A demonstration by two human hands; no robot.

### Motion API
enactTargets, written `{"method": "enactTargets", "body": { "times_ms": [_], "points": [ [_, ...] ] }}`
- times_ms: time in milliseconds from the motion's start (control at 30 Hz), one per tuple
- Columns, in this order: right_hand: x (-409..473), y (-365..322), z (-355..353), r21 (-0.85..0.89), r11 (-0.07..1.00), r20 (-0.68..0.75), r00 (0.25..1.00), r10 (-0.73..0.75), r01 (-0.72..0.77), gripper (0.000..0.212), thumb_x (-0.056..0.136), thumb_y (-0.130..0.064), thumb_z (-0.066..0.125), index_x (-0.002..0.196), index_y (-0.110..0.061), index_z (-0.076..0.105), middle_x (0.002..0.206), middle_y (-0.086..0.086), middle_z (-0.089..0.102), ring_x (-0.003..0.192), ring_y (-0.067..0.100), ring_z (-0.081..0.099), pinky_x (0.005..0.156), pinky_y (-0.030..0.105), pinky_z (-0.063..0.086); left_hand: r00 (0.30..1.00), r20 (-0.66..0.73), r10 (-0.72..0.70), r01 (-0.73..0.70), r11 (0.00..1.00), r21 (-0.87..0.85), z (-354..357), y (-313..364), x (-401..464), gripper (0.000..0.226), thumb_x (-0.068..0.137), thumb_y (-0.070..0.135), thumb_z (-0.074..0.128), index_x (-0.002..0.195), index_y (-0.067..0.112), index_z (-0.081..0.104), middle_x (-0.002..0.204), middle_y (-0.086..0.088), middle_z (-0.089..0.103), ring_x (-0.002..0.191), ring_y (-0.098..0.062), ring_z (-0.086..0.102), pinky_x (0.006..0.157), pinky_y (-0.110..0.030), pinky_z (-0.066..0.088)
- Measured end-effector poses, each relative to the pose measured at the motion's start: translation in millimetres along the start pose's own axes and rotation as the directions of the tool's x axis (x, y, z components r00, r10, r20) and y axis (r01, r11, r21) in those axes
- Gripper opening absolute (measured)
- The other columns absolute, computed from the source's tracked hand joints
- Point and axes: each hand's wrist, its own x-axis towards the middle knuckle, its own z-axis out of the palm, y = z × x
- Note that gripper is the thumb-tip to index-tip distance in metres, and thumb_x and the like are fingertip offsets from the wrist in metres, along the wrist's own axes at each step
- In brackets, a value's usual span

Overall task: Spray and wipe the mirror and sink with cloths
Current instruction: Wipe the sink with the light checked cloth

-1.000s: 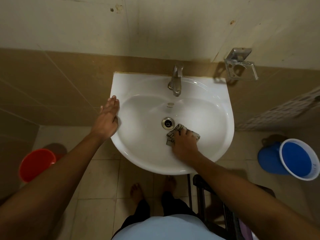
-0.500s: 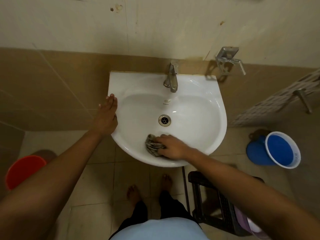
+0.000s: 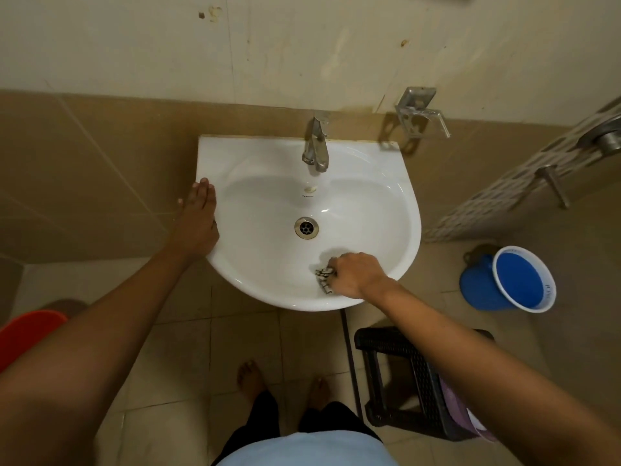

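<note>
Glossy white sink (image 3: 401, 210) bolted to a tan tiled wall, metal tap (image 3: 316, 146) over the drain (image 3: 306, 227) — blue bucket (image 3: 510, 279) and black woven stool (image 3: 403, 378) sit off right. Right hand (image 3: 356, 275) has its fingers bunched around a checked cloth (image 3: 324, 279) against the bowl's near-right slope; left hand (image 3: 198, 222) lies flat, fingers straight, on the left rim.

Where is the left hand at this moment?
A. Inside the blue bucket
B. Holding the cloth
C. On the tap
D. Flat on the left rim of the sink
D: the left hand lies with straight fingers on the left rim of the sink, while the right hand grips the cloth.
</note>
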Motion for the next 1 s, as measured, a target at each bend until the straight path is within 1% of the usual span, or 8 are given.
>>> {"method": "enactTargets", "body": {
  "times_ms": [233, 433, 500, 600, 700, 767, 867, 1000],
  "points": [
    [-4.5, -59.7, -14.6, 0.623, 0.772, 0.013, 0.985, -0.171, 0.126, 0.020, 0.090, -0.027, 0.045, 0.087, -0.013, 0.059, 0.092, 0.009, 0.065, 0.087, 0.029, 0.061, 0.074, 0.037, 0.046, 0.994, 0.063, -0.091, 0.092, 0.996, -0.009, -8.6, 13.7, 2.2, 0.066, 0.096, 0.003, 0.040, 0.153, -0.002, 0.008, 0.163, -0.017, 0.000, 0.151, -0.031, -0.001, 0.120, -0.055, 0.004],
    [-18.3, -27.8, -18.5, 0.983, -0.157, 0.064, 0.981, -0.181, -0.094, 0.036, 0.084, -0.022, 0.046, 0.113, -0.010, 0.062, 0.109, 0.015, 0.064, 0.096, 0.029, 0.060, 0.080, 0.038, 0.048, 0.972, 0.004, -0.236, 0.221, 0.906, -0.360, -17.2, 64.5, -28.7, 0.057, 0.101, 0.017, 0.047, 0.153, 0.006, 0.025, 0.162, -0.012, 0.018, 0.150, -0.025, 0.015, 0.121, -0.037, 0.009],
    [-20.5, -19.2, -20.4, 0.900, -0.414, 0.053, 0.976, -0.211, -0.138, 0.051, 0.081, -0.020, 0.045, 0.128, -0.002, 0.056, 0.125, 0.020, 0.060, 0.110, 0.034, 0.057, 0.096, 0.048, 0.046, 0.940, 0.039, -0.338, 0.292, 0.742, -0.604, -23.0, 92.8, -46.4, 0.049, 0.100, 0.027, 0.050, 0.145, 0.007, 0.044, 0.150, -0.012, 0.044, 0.139, -0.027, 0.039, 0.113, -0.032, 0.029],
    [-28.0, -16.3, -30.8, 0.801, -0.581, -0.020, 0.964, -0.266, -0.143, 0.059, 0.082, -0.023, 0.042, 0.135, 0.000, 0.051, 0.140, 0.022, 0.051, 0.131, 0.040, 0.046, 0.113, 0.057, 0.030, 0.916, 0.293, -0.275, 0.365, 0.264, -0.893, -35.3, 138.9, -74.4, 0.061, 0.098, 0.055, 0.039, 0.126, 0.006, 0.062, 0.115, -0.010, 0.070, 0.114, -0.030, 0.062, 0.095, -0.031, 0.047],
    [-39.9, -14.1, -42.4, 0.754, -0.639, -0.067, 0.951, -0.302, -0.150, 0.050, 0.086, -0.034, 0.041, 0.120, -0.005, 0.064, 0.127, 0.018, 0.061, 0.125, 0.038, 0.051, 0.104, 0.051, 0.040, 0.928, 0.363, -0.087, 0.353, -0.108, -0.929, -47.2, 172.7, -96.7, 0.077, 0.095, 0.065, 0.026, 0.125, 0.003, 0.062, 0.118, -0.020, 0.069, 0.111, -0.033, 0.065, 0.094, -0.044, 0.050],
    [-49.5, -10.7, -46.5, 0.797, -0.590, -0.088, 0.941, -0.328, -0.131, 0.058, 0.090, -0.052, 0.047, 0.121, -0.007, 0.065, 0.122, 0.017, 0.063, 0.115, 0.035, 0.057, 0.099, 0.048, 0.043, 0.943, 0.317, -0.096, 0.296, -0.186, -0.937, -53.4, 191.5, -106.3, 0.060, 0.096, 0.053, 0.038, 0.122, 0.005, 0.063, 0.116, -0.019, 0.069, 0.106, -0.031, 0.067, 0.090, -0.043, 0.051],
    [-59.3, -3.9, -45.0, 0.888, -0.461, -0.162, 0.935, -0.316, -0.001, 0.066, 0.087, -0.059, 0.056, 0.130, -0.009, 0.060, 0.130, 0.017, 0.062, 0.120, 0.034, 0.058, 0.105, 0.054, 0.042, 0.952, 0.273, -0.140, 0.253, -0.141, -0.957, -57.4, 204.4, -113.4, 0.037, 0.094, 0.028, 0.055, 0.121, 0.003, 0.063, 0.116, -0.020, 0.069, 0.105, -0.033, 0.068, 0.092, -0.045, 0.053],
    [-66.3, 8.4, -33.7, 0.976, -0.141, -0.193, 0.964, -0.183, 0.169, 0.054, 0.073, -0.031, 0.082, 0.121, -0.014, 0.064, 0.115, 0.008, 0.071, 0.108, 0.027, 0.066, 0.093, 0.048, 0.054, 0.944, 0.247, -0.220, 0.253, -0.001, -0.968, -51.8, 210.7, -121.1, 0.029, 0.094, 0.007, 0.057, 0.121, -0.001, 0.061, 0.113, -0.022, 0.070, 0.104, -0.035, 0.069, 0.086, -0.041, 0.058]
  ]
}}
